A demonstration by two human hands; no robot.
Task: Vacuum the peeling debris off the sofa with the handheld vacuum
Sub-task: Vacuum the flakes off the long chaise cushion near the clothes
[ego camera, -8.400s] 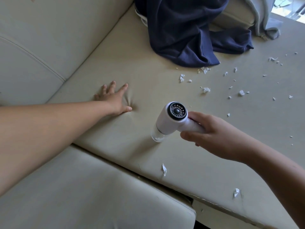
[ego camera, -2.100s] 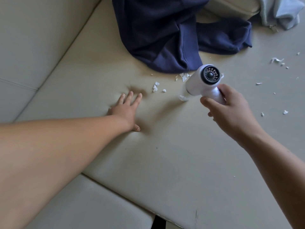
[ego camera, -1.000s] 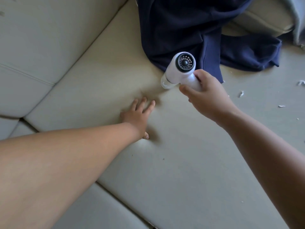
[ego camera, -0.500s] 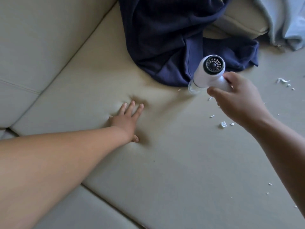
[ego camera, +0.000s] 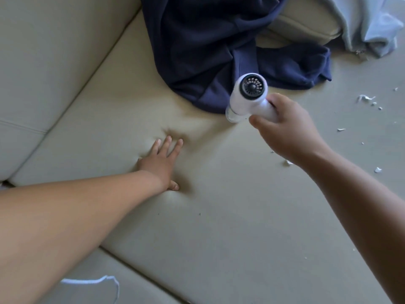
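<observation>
My right hand (ego camera: 287, 132) grips the handle of the white handheld vacuum (ego camera: 247, 95). Its clear nozzle points down at the beige sofa seat (ego camera: 219, 227), just at the hem of the navy garment. Its black vent grille faces up toward me. White peeling flakes (ego camera: 366, 98) lie scattered on the seat to the right of the vacuum, with a few more flakes (ego camera: 288, 162) beside my right wrist. My left hand (ego camera: 161, 163) presses flat on the seat, fingers straight, left of the vacuum.
A navy garment (ego camera: 208, 44) is heaped at the back of the seat. A light grey cloth (ego camera: 370, 25) drapes over a cushion (ego camera: 306, 25) at the top right. The sofa backrest (ego camera: 54, 51) rises on the left. A torn patch (ego camera: 92, 281) shows on the near cushion.
The vacuum and my right hand have shifted slightly left along the navy garment's hem. My left hand stays pressed on the seat.
</observation>
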